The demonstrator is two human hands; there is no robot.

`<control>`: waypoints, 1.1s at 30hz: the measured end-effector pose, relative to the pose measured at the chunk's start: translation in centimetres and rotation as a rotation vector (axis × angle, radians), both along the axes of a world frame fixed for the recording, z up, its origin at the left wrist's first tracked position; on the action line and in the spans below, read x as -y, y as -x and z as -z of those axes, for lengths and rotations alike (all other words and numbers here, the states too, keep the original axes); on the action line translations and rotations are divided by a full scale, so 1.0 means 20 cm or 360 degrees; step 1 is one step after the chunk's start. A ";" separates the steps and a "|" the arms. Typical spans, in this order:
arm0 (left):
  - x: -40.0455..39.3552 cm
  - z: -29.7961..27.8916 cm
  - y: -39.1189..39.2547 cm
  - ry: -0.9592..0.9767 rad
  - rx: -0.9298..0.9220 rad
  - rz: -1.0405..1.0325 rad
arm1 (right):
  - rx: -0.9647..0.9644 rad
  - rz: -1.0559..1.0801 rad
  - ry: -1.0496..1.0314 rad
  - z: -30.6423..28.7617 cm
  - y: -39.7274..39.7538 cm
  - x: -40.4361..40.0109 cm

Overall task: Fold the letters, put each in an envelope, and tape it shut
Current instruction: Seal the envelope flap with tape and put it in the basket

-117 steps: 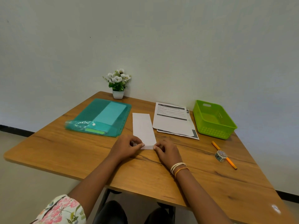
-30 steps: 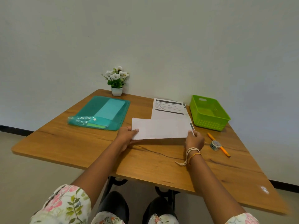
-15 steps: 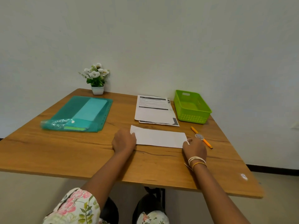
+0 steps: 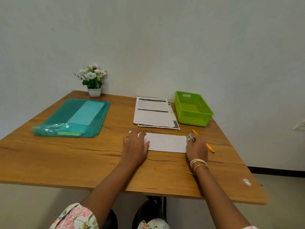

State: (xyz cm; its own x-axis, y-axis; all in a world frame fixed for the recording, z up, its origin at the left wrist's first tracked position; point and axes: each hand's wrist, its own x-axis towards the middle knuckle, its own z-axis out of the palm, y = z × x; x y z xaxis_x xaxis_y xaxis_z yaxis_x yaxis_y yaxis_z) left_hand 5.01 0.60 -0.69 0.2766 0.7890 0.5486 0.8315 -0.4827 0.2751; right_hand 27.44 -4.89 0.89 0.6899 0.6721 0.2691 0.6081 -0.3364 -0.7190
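The right hand (image 4: 196,147) curls its fingers round a small roll of tape (image 4: 190,137) at the right end of the white envelope (image 4: 166,142), while the left hand (image 4: 135,146) lies flat, fingers straight, pressing the envelope's left end onto the table (image 4: 66,159). The envelope rests lengthwise near the front middle of the table, between the two hands.

Across the table, the teal plastic folder (image 4: 72,118) lies at the left, with lighter sheets showing through it. The stack of printed letters (image 4: 153,113) sits just behind the envelope, and the green basket (image 4: 193,109) stands beside the stack at the right. A small potted plant (image 4: 93,80) stands at the far edge by the wall. An orange pen (image 4: 209,147) lies partly hidden behind the right hand.

The step in hand appears to be the sealing: the tape is being picked up while the envelope is held steady. Whether a folded letter is inside cannot be told. The next move likely calls for freeing the tape's end, drawing out a strip and laying it over the flap without letting the envelope slide.
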 end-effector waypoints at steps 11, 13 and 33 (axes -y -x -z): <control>0.03 -0.03 0.05 0.0268 0.0153 0.0521 | 0.0007 -0.1199 0.0024 -0.05 0.33 -0.11; 0.02 -0.04 0.05 0.0326 0.0206 0.0531 | -0.0005 -0.1246 0.0073 -0.07 0.34 -0.12; 0.02 -0.07 0.07 0.0307 0.0646 0.0310 | -0.0427 -0.0888 -0.0343 -0.09 0.46 -0.06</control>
